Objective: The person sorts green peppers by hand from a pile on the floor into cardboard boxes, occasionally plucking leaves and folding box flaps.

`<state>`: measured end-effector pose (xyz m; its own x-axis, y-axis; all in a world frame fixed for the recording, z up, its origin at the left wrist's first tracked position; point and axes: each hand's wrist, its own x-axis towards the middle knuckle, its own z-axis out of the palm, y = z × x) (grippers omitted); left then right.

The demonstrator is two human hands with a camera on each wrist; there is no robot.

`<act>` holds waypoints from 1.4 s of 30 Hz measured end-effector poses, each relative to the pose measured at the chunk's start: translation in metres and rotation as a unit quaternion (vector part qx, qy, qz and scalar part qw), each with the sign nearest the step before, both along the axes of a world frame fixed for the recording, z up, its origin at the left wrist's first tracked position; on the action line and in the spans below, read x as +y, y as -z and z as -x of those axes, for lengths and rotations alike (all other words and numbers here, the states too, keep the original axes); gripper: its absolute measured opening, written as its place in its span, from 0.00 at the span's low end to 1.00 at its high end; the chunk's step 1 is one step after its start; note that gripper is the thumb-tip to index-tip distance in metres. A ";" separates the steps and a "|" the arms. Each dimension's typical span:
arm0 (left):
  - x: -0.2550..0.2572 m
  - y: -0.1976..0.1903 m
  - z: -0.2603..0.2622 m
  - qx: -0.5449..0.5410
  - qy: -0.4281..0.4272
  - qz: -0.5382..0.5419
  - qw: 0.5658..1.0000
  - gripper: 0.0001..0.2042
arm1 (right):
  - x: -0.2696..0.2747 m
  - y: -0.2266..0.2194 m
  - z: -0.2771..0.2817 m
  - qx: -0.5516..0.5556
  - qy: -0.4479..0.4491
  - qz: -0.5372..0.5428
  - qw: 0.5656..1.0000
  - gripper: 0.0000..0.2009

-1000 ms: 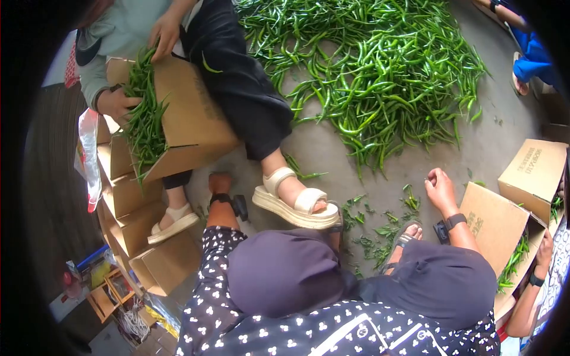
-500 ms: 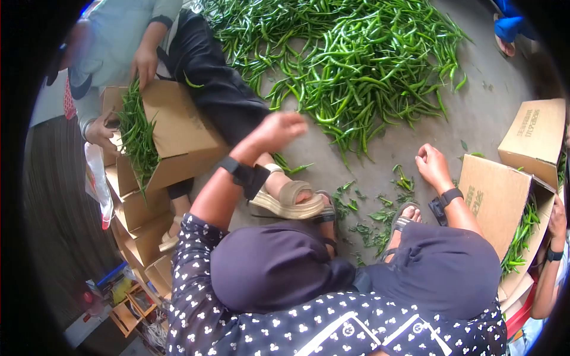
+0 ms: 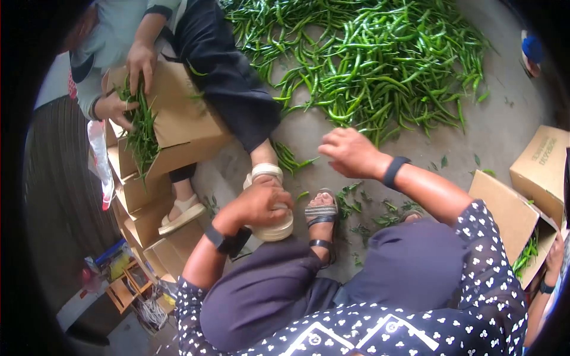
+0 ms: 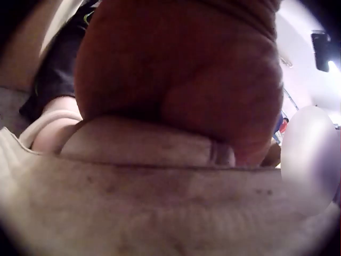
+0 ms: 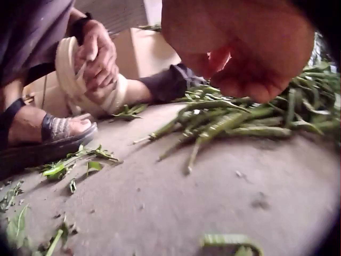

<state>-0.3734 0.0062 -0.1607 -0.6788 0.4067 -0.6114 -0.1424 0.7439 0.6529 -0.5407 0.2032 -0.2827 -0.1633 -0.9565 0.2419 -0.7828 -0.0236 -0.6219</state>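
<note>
My left hand [image 3: 261,204] rests loosely curled over the other person's cream sandal [image 3: 276,228]. In the left wrist view, the sandal's pale sole [image 4: 149,208] fills the lower part under my palm [image 4: 181,69]. My right hand [image 3: 353,153] hovers at the near edge of a large heap of green chili peppers [image 3: 386,77], its fingers loosely bent and nothing visible between them. Seen from the right wrist, that hand [image 5: 240,50] hangs just above several chili peppers [image 5: 229,125] on the concrete floor.
At the left, another person's hands [image 3: 141,65] work in a cardboard box [image 3: 184,107] of chili peppers. Cardboard boxes [image 3: 504,219] stand at the right, one holding chili peppers. Leaf scraps [image 3: 350,202] litter the floor [image 3: 487,130] near my sandaled foot [image 3: 321,216].
My left hand has risen from low at the left, swung forward and come down on the sandal. My right hand has moved left from near the boxes to the heap's edge.
</note>
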 end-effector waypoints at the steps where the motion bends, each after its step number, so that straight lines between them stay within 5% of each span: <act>1: -0.002 -0.009 -0.003 0.017 -0.011 0.014 1.000 0.09 | -0.020 0.004 -0.008 -0.007 -0.044 -0.004 0.999 0.20; 3: -0.005 -0.016 -0.013 0.032 -0.029 0.032 0.999 0.09 | -0.055 0.007 -0.023 -0.015 -0.095 -0.004 0.995 0.25; 8: -0.006 -0.023 -0.021 0.059 -0.084 0.036 0.994 0.07 | -0.109 0.017 -0.053 -0.024 -0.020 -0.100 0.995 0.41; 15: -0.008 -0.031 -0.026 0.037 -0.101 0.040 0.993 0.06 | -0.120 0.057 -0.049 0.052 0.006 -0.053 0.997 0.24; 19: -0.016 -0.032 -0.020 -0.037 -0.117 0.028 0.992 0.07 | -0.097 0.051 0.031 0.172 0.163 0.023 0.971 0.05; 21: -0.014 -0.031 -0.012 -0.069 -0.075 0.035 0.994 0.09 | -0.082 0.029 0.057 0.215 0.197 0.064 0.954 0.04; 25: 0.013 -0.025 0.030 -0.087 -0.030 0.103 0.990 0.13 | -0.049 0.003 0.095 0.234 0.260 -0.050 0.935 0.06; 26: 0.022 -0.018 0.048 -0.090 0.044 0.154 0.983 0.14 | -0.038 -0.001 0.103 0.247 0.268 -0.059 0.929 0.06; 27: 0.033 -0.013 0.062 -0.096 0.116 0.206 0.967 0.14 | -0.024 -0.008 0.108 0.202 0.272 -0.075 0.938 0.09; 31: 0.068 0.029 0.080 -0.119 0.185 0.335 0.916 0.08 | 0.030 -0.027 0.113 0.197 0.302 -0.113 0.926 0.30; 34: 0.065 0.087 0.035 -0.080 0.111 0.376 0.917 0.07 | 0.072 -0.031 0.112 0.145 0.357 -0.232 0.893 0.37; 37: 0.070 0.099 0.029 -0.095 0.085 0.383 0.915 0.08 | 0.106 -0.016 0.109 0.054 0.373 -0.298 0.877 0.43; 42: 0.056 0.103 0.021 -0.111 0.068 0.370 0.920 0.09 | 0.130 -0.007 0.095 0.057 0.379 -0.308 0.871 0.42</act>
